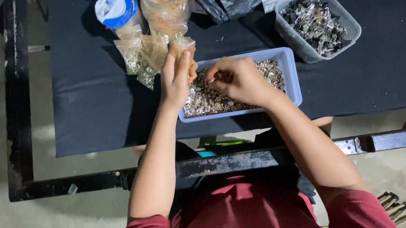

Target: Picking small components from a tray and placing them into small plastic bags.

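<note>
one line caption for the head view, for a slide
Left hand holds a small bag while right hand picks from a blue tray.

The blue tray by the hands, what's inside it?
The blue tray holds a heap of small shiny metal pieces. The right hand reaches into them and covers the middle of the heap; the left hand hides the tray's left corner.

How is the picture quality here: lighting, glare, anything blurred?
Head view: dim overall, with the dark table cloth swallowing detail; small glints off the metal pieces in the blue tray; both hands slightly soft; frame edges bend mildly.
</note>
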